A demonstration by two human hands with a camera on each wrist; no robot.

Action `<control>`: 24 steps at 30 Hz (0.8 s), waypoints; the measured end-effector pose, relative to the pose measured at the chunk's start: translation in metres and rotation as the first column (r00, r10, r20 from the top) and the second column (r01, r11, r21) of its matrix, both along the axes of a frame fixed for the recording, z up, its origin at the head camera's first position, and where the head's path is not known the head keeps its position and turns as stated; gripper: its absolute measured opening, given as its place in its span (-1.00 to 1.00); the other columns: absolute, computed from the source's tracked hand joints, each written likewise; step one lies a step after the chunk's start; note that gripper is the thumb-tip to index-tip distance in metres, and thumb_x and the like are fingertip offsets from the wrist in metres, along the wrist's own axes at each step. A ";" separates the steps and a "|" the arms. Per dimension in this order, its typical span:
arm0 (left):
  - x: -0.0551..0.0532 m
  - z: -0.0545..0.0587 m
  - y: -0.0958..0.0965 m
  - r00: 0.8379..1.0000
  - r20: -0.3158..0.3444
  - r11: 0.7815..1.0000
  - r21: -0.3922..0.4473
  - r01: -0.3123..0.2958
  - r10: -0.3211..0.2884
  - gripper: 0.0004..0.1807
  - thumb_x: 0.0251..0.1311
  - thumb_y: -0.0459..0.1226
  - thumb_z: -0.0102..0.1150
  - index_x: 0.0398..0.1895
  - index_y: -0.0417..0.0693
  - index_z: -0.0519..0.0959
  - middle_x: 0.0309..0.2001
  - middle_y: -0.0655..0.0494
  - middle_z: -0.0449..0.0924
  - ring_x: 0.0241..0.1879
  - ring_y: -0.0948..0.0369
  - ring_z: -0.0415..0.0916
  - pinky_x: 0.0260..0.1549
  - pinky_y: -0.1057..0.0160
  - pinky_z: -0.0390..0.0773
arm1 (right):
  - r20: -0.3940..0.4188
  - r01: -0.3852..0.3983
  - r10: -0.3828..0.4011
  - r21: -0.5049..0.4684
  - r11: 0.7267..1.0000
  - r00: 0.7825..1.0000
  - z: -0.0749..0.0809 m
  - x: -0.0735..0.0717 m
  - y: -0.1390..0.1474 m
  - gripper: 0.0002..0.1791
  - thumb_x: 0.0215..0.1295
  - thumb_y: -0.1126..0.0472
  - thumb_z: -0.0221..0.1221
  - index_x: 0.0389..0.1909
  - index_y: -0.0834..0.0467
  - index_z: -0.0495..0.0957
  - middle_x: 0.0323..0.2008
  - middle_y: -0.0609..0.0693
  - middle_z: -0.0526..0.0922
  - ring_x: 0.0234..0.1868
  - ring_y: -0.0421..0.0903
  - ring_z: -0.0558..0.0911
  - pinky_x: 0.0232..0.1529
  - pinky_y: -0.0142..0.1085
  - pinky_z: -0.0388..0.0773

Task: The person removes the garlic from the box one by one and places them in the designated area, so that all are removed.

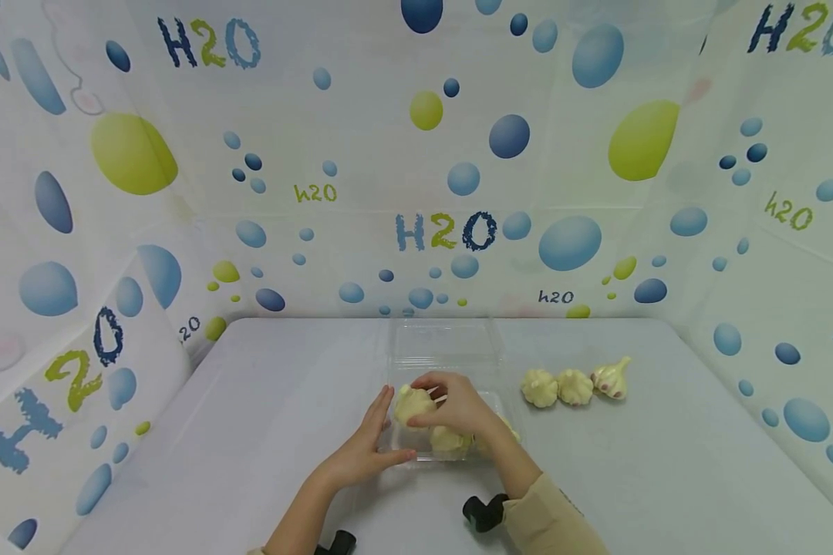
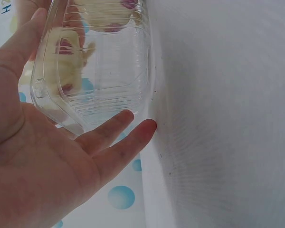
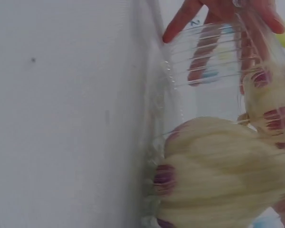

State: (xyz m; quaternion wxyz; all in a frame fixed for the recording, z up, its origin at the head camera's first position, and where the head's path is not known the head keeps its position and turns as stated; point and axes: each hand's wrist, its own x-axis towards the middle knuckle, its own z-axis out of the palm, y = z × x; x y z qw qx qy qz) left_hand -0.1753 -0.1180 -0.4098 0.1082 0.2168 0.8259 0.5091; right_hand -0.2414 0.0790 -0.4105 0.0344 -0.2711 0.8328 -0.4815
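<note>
My right hand (image 1: 461,405) holds a pale garlic bulb (image 1: 413,405) inside the left part of a clear plastic container (image 1: 436,460), low between its walls. At the container's left end is my left hand (image 1: 362,456), fingers extended along that side and thumb at the front edge. More garlic bulbs (image 1: 450,439) lie in the container's front and right part, partly covered by my right hand and forearm. Through the clear wall, the left wrist view shows purple-marked garlic (image 2: 61,61) beside my left palm (image 2: 42,161). A large bulb (image 3: 218,166) fills the lower right wrist view.
The container's transparent lid (image 1: 446,343) is folded back on the far side. Three garlic bulbs (image 1: 575,387) stand in a row on the white table (image 1: 666,470), right of the container. Black wrist devices (image 1: 484,513) show near both sleeves. A patterned curtain (image 1: 361,139) encloses the back and sides.
</note>
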 end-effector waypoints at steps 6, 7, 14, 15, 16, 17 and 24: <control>-0.012 -0.022 -0.004 1.000 -0.020 1.000 -0.024 -0.005 0.005 0.09 0.09 -0.15 0.25 0.43 -0.07 -0.38 0.41 -0.17 -0.51 0.26 -0.34 -0.05 0.04 -0.25 0.24 | -0.010 0.021 -0.021 -0.029 0.999 1.000 0.004 -0.002 0.006 -0.46 -0.15 0.15 0.44 -0.06 0.16 0.55 -0.11 -0.01 0.58 -0.19 -0.08 0.57 -0.22 -0.31 0.54; -0.013 -0.024 -0.004 1.000 -0.020 1.000 -0.025 -0.005 0.004 0.10 0.09 -0.13 0.25 0.43 -0.05 -0.38 0.42 -0.15 -0.51 0.27 -0.33 -0.05 0.04 -0.24 0.24 | -0.010 0.022 -0.022 -0.035 0.999 1.000 0.005 -0.002 0.006 -0.46 -0.14 0.15 0.44 -0.05 0.16 0.54 -0.11 -0.01 0.58 -0.19 -0.08 0.57 -0.21 -0.31 0.55; -0.016 -0.027 -0.004 1.000 -0.016 0.999 -0.032 -0.002 0.002 0.10 0.09 -0.09 0.25 0.44 0.01 -0.37 0.42 -0.09 -0.51 0.28 -0.29 -0.07 0.07 -0.24 0.21 | 0.005 0.049 -0.049 -0.059 0.997 0.999 0.013 -0.001 0.012 -0.45 -0.14 0.11 0.44 -0.05 0.12 0.54 -0.13 -0.06 0.57 -0.18 -0.12 0.57 -0.18 -0.31 0.54; -0.016 -0.027 -0.004 1.000 -0.015 0.999 -0.034 -0.003 0.003 0.10 0.09 -0.09 0.25 0.44 0.00 -0.37 0.42 -0.09 -0.52 0.29 -0.29 -0.07 0.07 -0.24 0.21 | 0.006 0.053 -0.053 -0.063 0.997 0.999 0.015 0.000 0.013 -0.45 -0.14 0.11 0.44 -0.05 0.11 0.54 -0.13 -0.07 0.57 -0.18 -0.12 0.56 -0.18 -0.30 0.54; -0.016 -0.027 -0.004 1.000 -0.015 0.999 -0.036 -0.005 0.004 0.10 0.09 -0.09 0.25 0.44 0.00 -0.37 0.42 -0.08 -0.51 0.29 -0.28 -0.07 0.08 -0.23 0.20 | 0.007 0.058 -0.058 -0.066 0.996 0.998 0.015 0.000 0.013 -0.44 -0.14 0.10 0.44 -0.04 0.11 0.54 -0.13 -0.07 0.57 -0.17 -0.12 0.56 -0.17 -0.29 0.54; -0.016 -0.027 -0.004 1.000 -0.016 0.999 -0.037 -0.005 0.005 0.10 0.09 -0.08 0.25 0.43 -0.01 -0.37 0.42 -0.09 -0.52 0.29 -0.29 -0.08 0.09 -0.23 0.19 | 0.009 0.066 -0.065 -0.065 0.996 0.998 0.016 0.000 0.014 -0.44 -0.15 0.10 0.44 -0.04 0.10 0.54 -0.13 -0.08 0.57 -0.17 -0.12 0.56 -0.16 -0.28 0.54; -0.015 -0.027 -0.004 0.999 -0.030 0.999 -0.047 -0.025 0.023 0.11 0.06 -0.08 0.27 0.44 -0.02 -0.34 0.43 -0.10 -0.47 0.28 -0.27 -0.02 0.11 -0.19 0.19 | -0.012 0.086 -0.088 -0.090 0.992 0.996 0.019 0.001 0.022 -0.43 -0.16 0.09 0.45 -0.04 0.11 0.54 -0.12 -0.07 0.58 -0.16 -0.10 0.56 -0.16 -0.26 0.53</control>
